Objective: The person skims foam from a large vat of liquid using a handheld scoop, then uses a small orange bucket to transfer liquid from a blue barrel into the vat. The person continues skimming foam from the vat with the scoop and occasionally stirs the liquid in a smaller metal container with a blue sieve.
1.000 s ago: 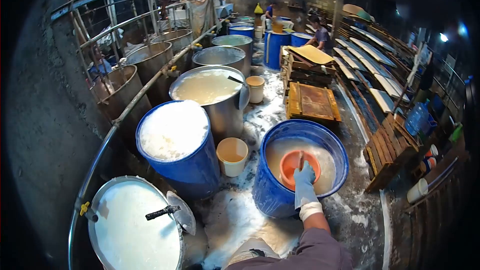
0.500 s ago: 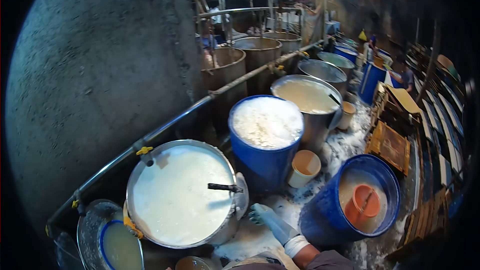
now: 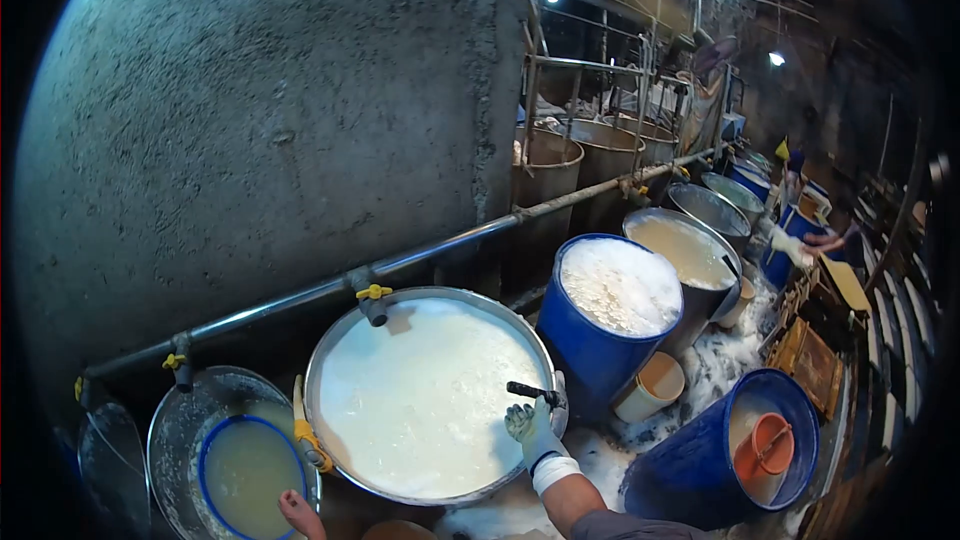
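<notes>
A large round metal vat (image 3: 545, 350) holds white, milky liquid (image 3: 420, 390). At its right rim a black handle (image 3: 530, 393) juts inward over the liquid. Just below that handle is my right hand (image 3: 530, 432), in a pale glove with a white band at the wrist. Its fingers are loosely bent and apart, with nothing visible in them. My left hand (image 3: 298, 515), bare and partly cut off by the bottom edge, hovers beside a blue-rimmed round container (image 3: 204, 470) of cloudy liquid. That container sits inside a metal tub (image 3: 172, 440). No held thing shows in the left hand.
A metal pipe (image 3: 450, 243) with yellow-handled valves runs along the concrete wall (image 3: 270, 140). To the right stand a foamy blue barrel (image 3: 610, 360), a beige bucket (image 3: 650, 390) and a blue barrel (image 3: 670, 475) containing an orange bucket (image 3: 765, 445). Farther back, a person's arm (image 3: 820, 243) shows.
The view has swung left, so the vats sit farther right. My right hand has come up to the vat's handle. My left hand has entered at the bottom.
</notes>
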The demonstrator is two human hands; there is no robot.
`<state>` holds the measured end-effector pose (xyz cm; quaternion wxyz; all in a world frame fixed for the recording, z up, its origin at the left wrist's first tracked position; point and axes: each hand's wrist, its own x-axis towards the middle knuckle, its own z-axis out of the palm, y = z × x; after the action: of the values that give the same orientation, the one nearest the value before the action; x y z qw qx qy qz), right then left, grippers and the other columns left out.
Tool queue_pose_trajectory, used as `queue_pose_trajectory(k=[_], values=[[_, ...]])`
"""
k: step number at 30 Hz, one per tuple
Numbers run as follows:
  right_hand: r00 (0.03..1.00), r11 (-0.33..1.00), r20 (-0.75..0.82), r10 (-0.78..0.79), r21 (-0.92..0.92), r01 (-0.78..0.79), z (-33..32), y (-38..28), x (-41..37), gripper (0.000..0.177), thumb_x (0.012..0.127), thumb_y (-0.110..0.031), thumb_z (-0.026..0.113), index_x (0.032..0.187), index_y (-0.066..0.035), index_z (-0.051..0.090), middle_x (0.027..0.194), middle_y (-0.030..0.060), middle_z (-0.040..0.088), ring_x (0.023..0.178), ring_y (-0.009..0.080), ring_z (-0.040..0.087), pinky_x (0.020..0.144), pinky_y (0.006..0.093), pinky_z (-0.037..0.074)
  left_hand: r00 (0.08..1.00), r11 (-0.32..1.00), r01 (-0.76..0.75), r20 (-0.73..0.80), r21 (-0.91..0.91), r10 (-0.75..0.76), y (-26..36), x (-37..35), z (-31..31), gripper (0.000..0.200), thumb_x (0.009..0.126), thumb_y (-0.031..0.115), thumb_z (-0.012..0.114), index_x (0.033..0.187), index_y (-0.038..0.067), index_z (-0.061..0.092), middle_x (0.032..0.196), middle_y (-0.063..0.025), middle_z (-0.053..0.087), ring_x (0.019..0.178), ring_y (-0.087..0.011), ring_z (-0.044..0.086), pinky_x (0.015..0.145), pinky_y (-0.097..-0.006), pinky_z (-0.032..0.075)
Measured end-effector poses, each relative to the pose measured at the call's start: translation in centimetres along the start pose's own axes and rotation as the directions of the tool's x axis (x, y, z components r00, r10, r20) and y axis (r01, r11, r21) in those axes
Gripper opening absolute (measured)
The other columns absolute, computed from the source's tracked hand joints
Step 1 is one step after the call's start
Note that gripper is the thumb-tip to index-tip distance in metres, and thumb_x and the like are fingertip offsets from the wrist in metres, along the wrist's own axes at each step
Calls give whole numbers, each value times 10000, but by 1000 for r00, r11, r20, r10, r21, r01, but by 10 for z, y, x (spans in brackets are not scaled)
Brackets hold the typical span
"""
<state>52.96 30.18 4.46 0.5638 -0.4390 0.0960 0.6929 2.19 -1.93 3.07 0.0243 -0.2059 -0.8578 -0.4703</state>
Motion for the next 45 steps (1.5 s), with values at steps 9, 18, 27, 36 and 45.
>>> queue_pose_trajectory(k=[9, 18, 27, 36, 45], values=[[987, 997, 149, -68, -36, 74, 40, -14, -19, 501, 1100, -474, 472, 815, -84, 604, 643, 44, 522, 620, 244, 554, 628, 411, 490, 941, 946, 315, -159, 74, -300, -41, 18, 50, 480, 1052, 494, 577, 1137, 27, 648, 1149, -173, 665, 1053, -373, 658, 879, -488, 528], [984, 980, 50, -173, 109, 167, 52, -2, -1, 359, 1084, -486, 525, 1042, -151, 648, 778, 85, 710, 751, 258, 642, 842, 502, 485, 939, 891, 339, -170, 302, -299, -49, 24, 71, 633, 1032, 613, 510, 1066, 0, 666, 1127, -205, 680, 1018, -425, 680, 847, -543, 537], [947, 964, 182, -264, 21, 265, 75, -59, -22, 296, 1058, -409, 602, 979, -131, 666, 791, 60, 725, 803, 205, 674, 787, 467, 559, 926, 846, 379, -145, 375, -350, -13, 15, 55, 670, 1024, 632, 498, 1062, -8, 690, 1096, -215, 694, 965, -437, 685, 808, -580, 530], [776, 658, 327, -539, -413, 630, 101, -34, -121, 224, 937, -118, 709, 1101, -14, 596, 826, 77, 638, 646, 192, 639, 587, 335, 558, 918, 828, 396, -190, 397, -348, -6, 11, 51, 666, 1025, 644, 471, 1047, 16, 690, 1056, -192, 709, 947, -425, 697, 778, -572, 532], [725, 250, 445, -525, -734, 632, 119, -42, -46, 235, 856, -173, 732, 989, -26, 607, 702, 38, 608, 509, 125, 584, 470, 285, 485, 926, 842, 370, -226, 393, -302, -6, 12, 55, 637, 1026, 628, 478, 1044, 28, 691, 1039, -176, 721, 946, -419, 698, 784, -565, 529]])
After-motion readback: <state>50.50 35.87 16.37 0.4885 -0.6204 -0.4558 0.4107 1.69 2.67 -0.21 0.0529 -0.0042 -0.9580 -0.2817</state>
